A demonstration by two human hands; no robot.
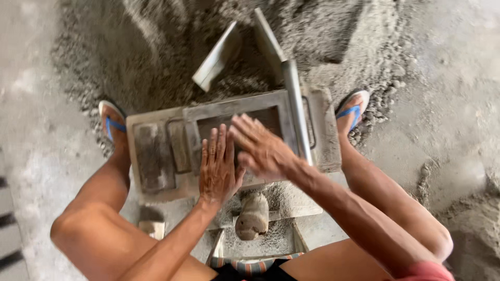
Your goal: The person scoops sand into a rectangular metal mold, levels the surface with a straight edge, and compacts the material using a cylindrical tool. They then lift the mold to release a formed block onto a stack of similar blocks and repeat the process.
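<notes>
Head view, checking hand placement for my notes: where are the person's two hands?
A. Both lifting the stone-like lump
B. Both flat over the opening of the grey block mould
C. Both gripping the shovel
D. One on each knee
B: the left hand and right hand lie open, palms down, over the mould opening.

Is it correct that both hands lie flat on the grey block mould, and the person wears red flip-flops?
Not quite. The head view shows the left hand and right hand flat on the grey block mould, but the flip-flops have blue straps, not red.
</notes>
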